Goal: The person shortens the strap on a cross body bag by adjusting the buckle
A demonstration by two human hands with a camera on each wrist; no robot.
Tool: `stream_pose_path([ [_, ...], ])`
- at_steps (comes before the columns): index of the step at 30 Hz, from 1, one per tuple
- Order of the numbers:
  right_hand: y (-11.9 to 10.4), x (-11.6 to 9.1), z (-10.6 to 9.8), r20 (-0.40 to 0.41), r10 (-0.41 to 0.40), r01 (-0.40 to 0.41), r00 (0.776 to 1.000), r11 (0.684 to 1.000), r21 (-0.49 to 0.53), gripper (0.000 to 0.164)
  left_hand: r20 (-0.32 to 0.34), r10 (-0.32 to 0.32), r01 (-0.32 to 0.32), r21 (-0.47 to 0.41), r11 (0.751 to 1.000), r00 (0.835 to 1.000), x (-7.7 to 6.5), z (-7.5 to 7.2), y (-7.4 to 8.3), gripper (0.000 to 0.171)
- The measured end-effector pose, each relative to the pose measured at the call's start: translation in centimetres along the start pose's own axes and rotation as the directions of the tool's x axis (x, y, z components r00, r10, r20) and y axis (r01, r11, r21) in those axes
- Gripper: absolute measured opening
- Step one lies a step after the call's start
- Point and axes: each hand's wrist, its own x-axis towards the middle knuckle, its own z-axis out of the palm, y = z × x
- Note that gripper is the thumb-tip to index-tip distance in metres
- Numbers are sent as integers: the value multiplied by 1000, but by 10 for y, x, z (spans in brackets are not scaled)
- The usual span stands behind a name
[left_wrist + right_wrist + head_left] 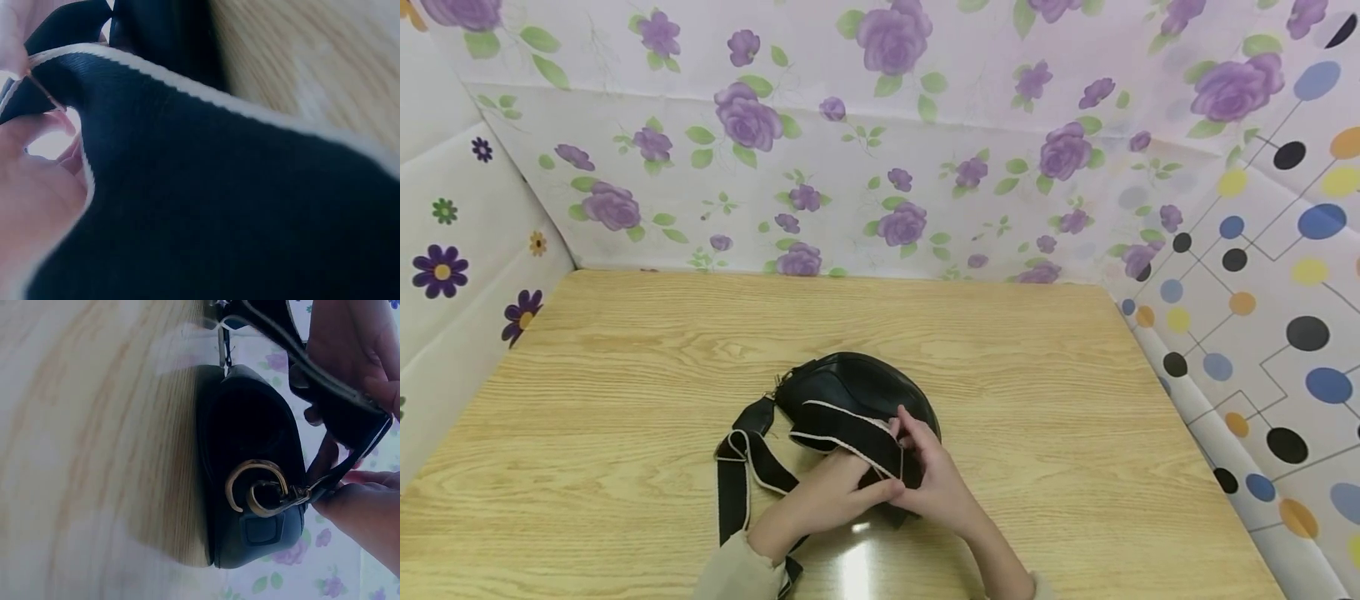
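Observation:
A black shoulder bag (880,387) lies on the table with its wide, pale-edged black strap (850,429) drawn over its near side. My left hand (831,496) reaches under the strap and holds its end, the thumb on the near edge. From the right, my right hand (936,479) pinches at the same end, around a thin rectangular metal loop (47,90). Both hands nearly meet there, and some fingertips are hidden by the strap. In the right wrist view a gold ring clasp (256,487) hangs at the bag's end, close to the right hand (362,506).
More strap (733,492) lies in loose folds on the wooden table (587,417), left of the bag and beside the left forearm. Floral sheeting (850,167) stands along the table's back edge. A dotted sheet (1255,350) borders the right side.

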Motion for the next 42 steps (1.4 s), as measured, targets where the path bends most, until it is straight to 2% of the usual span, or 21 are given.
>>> stream_pose_path([
  [4, -1, 0, -2, -9, 57, -57, 998, 998, -18, 66, -20, 14, -12, 80, 997, 1000, -1, -1, 0, 56],
  [8, -3, 1, -5, 10, 126, -126, 992, 990, 66, 51, -20, 7, -5, 75, 997, 1000, -4, -4, -2, 40],
  [12, -3, -1, -6, 27, 155, -158, 987, 980, 120, 45, -32, 16, -15, 56, 998, 999, -6, -6, -6, 41],
  [16, 0, -3, -10, 21, 132, -134, 991, 972, 192, 42, -58, 27, -27, 16, 1000, 998, -8, -7, -10, 43],
  [20, 0, -5, -17, -3, 103, -99, 995, 957, 273, 41, -79, 24, -31, -93, 995, 997, -13, -11, -15, 34],
  [22, 0, -7, -20, -11, 67, -60, 998, 946, 319, 42, -85, 8, -21, -155, 988, 996, -16, -14, -18, 26],
  [25, 1, -8, -23, -10, -10, 14, 1000, 922, 388, 43, -74, -22, 7, -195, 981, 997, -20, -20, -21, 15],
  [29, 4, -9, -28, -4, -95, 88, 995, 895, 437, 43, -51, -24, 14, -188, 982, 998, -24, -24, -24, 5],
  [35, 5, -10, -32, 21, -89, 69, 996, 884, 463, 50, 30, -18, 23, -177, 984, 999, -26, -24, -28, 4],
  [38, 5, -11, -33, 26, -98, 75, 995, 884, 462, 49, 12, 9, -7, -183, 983, 1000, -26, -23, -29, 1],
  [42, 7, -12, -36, 44, -151, 113, 988, 876, 468, 46, -23, 22, -27, -214, 976, 999, -26, -24, -27, 7],
])
